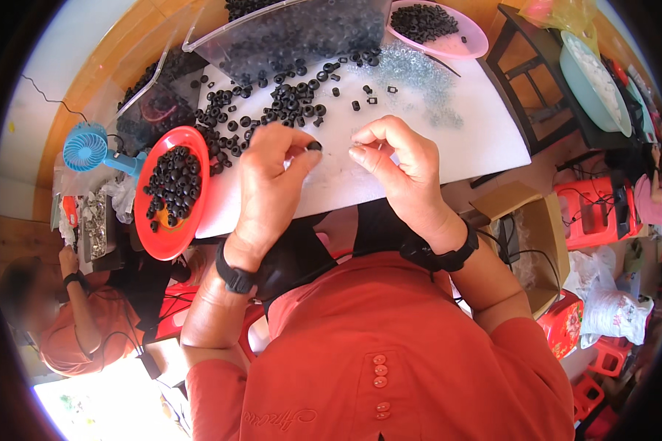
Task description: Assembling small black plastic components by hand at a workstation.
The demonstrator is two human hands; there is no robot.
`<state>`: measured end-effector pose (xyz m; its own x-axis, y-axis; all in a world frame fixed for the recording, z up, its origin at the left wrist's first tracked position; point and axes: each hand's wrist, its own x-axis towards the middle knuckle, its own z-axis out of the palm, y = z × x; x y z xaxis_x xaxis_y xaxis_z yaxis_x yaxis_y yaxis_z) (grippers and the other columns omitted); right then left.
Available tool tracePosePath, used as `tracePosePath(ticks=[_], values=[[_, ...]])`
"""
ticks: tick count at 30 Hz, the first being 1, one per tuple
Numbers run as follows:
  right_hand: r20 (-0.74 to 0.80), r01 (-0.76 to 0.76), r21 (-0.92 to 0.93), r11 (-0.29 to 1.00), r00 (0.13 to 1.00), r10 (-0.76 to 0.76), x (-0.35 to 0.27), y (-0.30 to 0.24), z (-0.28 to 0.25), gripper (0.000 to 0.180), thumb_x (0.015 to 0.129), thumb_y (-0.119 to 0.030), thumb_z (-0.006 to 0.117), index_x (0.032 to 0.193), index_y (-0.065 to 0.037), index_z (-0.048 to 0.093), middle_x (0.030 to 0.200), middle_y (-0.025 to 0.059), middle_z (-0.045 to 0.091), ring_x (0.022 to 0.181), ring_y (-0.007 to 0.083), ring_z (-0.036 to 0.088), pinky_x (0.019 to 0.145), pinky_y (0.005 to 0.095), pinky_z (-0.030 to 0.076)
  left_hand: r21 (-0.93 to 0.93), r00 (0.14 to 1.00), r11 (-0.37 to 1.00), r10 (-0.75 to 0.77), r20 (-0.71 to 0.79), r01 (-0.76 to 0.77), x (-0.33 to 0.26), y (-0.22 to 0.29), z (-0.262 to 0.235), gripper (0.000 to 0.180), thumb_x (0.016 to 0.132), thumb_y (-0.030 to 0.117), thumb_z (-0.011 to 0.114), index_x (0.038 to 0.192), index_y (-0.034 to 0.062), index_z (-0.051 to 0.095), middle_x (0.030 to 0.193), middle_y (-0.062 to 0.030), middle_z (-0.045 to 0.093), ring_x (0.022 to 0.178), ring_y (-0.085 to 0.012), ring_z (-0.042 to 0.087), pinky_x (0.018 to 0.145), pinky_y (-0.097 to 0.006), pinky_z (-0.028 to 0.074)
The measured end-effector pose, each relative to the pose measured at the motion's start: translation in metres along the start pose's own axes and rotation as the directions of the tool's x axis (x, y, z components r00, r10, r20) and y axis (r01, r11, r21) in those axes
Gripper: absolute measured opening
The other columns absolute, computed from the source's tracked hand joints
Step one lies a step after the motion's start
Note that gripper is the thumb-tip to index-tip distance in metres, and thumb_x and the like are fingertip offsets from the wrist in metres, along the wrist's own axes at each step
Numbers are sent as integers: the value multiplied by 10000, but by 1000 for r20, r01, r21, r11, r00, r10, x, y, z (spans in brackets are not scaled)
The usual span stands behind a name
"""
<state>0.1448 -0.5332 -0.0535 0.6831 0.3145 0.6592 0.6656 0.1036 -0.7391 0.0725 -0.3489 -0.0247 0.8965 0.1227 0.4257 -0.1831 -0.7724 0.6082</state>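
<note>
My left hand [272, 176] pinches a small black rubber ring [314, 145] between thumb and fingers above the white tabletop [485, 132]. My right hand [397, 158] is just to its right, thumb and forefinger pinched together near the ring; what it holds is too small to see. Beyond my hands lies a loose scatter of black rings [287, 99] and a patch of small clear parts [419, 73]. A red plate [171, 242] holding black rings sits at my left.
A clear plastic bag of black rings [301, 29] lies at the far edge, a pink bowl [463, 44] with rings beside it. A blue hand fan [87, 147] stands left. Another person [73, 316] in orange sits lower left. Red stools [588, 213] and a cardboard box [544, 235] are right.
</note>
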Motion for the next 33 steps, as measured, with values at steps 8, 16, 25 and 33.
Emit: tracePosePath(ticks=[8, 16, 25, 33], values=[[106, -63, 115, 991, 993, 51, 3, -12, 14, 114, 879, 13, 724, 917, -11, 620, 804, 70, 659, 662, 134, 615, 603, 266, 481, -816, 860, 359, -419, 293, 452, -25, 21, 2, 168, 902, -22, 690, 1068, -50, 688, 905, -83, 710, 728, -119, 632, 592, -238, 482], [194, 361, -161, 918, 924, -329, -7, -30, 32, 131, 860, -55, 694, 970, -35, 626, 742, 103, 551, 643, 309, 570, 575, 414, 452, -895, 830, 105, -435, 350, 433, -39, 12, -13, 155, 929, 3, 679, 1066, -66, 658, 889, -111, 706, 725, -150, 654, 548, -246, 485], [491, 324, -534, 781, 871, -25, 58, -11, 59, 68, 811, -92, 644, 879, -85, 656, 638, 130, 647, 613, 359, 668, 539, 471, 495, -921, 864, 229, -471, 178, 315, -61, -11, -25, 190, 950, 86, 684, 1070, -57, 648, 946, -135, 689, 777, -184, 652, 602, -269, 486], [542, 355, -663, 659, 835, 95, 55, -4, 52, 42, 855, -93, 646, 894, -108, 647, 686, 98, 685, 665, 336, 686, 574, 465, 508, -938, 858, 155, -472, 204, 309, -65, -14, -28, 225, 962, 31, 665, 1166, -64, 658, 997, -111, 694, 849, -160, 654, 626, -270, 498]])
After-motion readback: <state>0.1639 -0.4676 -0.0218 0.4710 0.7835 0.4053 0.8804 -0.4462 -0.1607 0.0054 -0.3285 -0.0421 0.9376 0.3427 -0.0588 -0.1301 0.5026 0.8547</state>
